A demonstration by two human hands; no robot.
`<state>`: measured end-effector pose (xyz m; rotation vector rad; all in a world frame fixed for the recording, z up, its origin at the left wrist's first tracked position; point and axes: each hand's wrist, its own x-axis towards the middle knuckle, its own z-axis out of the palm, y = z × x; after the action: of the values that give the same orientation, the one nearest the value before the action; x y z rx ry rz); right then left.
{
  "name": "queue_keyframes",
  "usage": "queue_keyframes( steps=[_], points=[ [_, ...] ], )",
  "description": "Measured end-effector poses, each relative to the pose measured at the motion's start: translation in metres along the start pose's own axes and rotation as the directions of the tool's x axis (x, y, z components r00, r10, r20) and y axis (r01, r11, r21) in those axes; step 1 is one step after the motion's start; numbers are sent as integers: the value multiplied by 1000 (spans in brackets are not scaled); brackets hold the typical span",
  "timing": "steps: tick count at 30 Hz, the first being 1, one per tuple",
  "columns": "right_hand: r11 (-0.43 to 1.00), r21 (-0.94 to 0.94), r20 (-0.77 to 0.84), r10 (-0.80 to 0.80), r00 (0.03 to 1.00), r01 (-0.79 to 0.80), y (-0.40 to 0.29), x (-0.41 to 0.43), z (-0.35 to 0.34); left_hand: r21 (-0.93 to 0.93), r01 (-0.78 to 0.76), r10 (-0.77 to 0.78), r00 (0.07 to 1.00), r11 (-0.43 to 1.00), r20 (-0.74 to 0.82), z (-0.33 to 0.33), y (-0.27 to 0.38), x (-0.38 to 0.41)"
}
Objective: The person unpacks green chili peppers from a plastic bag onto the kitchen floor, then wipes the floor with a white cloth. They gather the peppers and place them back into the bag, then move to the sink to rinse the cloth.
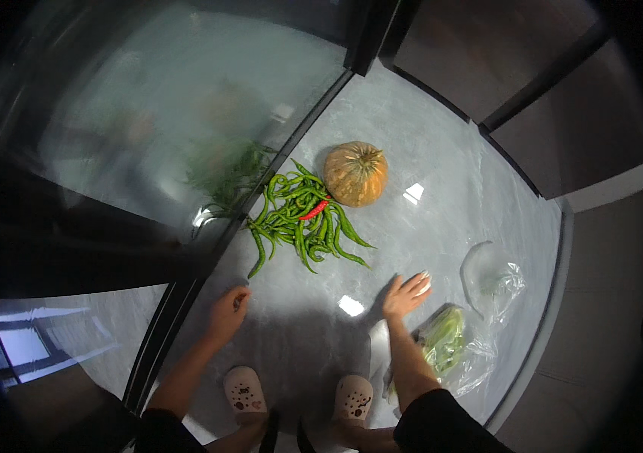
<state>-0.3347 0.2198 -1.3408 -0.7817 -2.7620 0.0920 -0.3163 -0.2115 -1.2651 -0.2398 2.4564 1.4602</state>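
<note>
My left hand (232,311) has curled fingers near the tip of a long green chili pepper; whether it holds anything is unclear. Palm down and with fingers apart, my right hand (406,294) is low over the grey floor. A small white patch at its fingertips cannot be identified. Ahead lies a loose heap of green chili peppers (298,226) with one red chili pepper (314,210) on top. An orange-brown pumpkin (356,174) sits against the heap's far right side. Beside my right forearm, a pale green leafy vegetable (446,340) lies partly in clear plastic.
A dark-framed glass panel (185,113) borders the left side and reflects the vegetables. Crumpled clear plastic (505,283) lies at the right, near the raised grey edge (553,283). Dark panels (570,102) stand at the far right. My clog-covered feet (245,390) are below.
</note>
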Motion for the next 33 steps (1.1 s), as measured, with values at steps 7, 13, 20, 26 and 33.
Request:
queue_keyframes(
  steps=[7, 13, 20, 26, 33],
  points=[
    [711, 503, 319, -681, 659, 492, -109, -109, -60, 220, -137, 175, 971, 966, -162, 24, 57, 62],
    [833, 113, 355, -543, 761, 541, -35, 15, -29, 456, -344, 430, 898, 821, -97, 47, 87, 111],
    [939, 9, 518, -300, 801, 345, 18, 64, -21, 621, -243, 348, 936, 745, -52, 70, 92, 133],
    [928, 30, 518, -332, 788, 372, 27, 64, -18, 407, -351, 476, 839, 843, -263, 89, 142, 155],
    [943, 89, 581, -310, 752, 320, 17, 69, -28, 315, -366, 435, 881, 876, -185, 117, 211, 212]
  ],
)
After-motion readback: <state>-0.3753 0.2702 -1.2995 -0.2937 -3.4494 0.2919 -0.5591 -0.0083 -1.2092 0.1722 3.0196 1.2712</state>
